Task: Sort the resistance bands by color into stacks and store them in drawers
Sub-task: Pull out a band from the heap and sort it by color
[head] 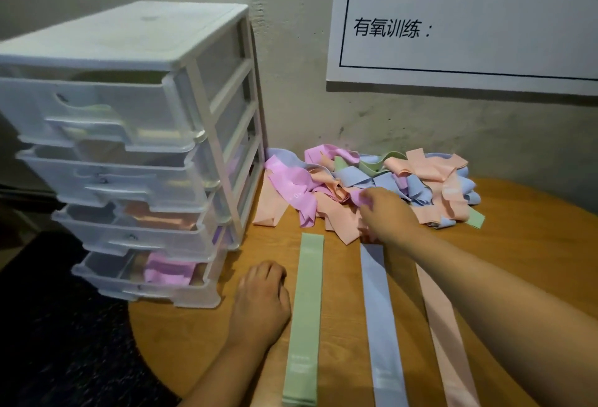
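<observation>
Green band (303, 309) by L hand (259, 304), fingers (270, 275) loose | R hand (388, 215) pinches purple band (359, 197) in pile (424, 173) | drawers (113, 109) left

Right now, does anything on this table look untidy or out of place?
Yes. The pile of bands by the wall is a tangle of mixed colours, where the right hand pinches a pink band.
</observation>
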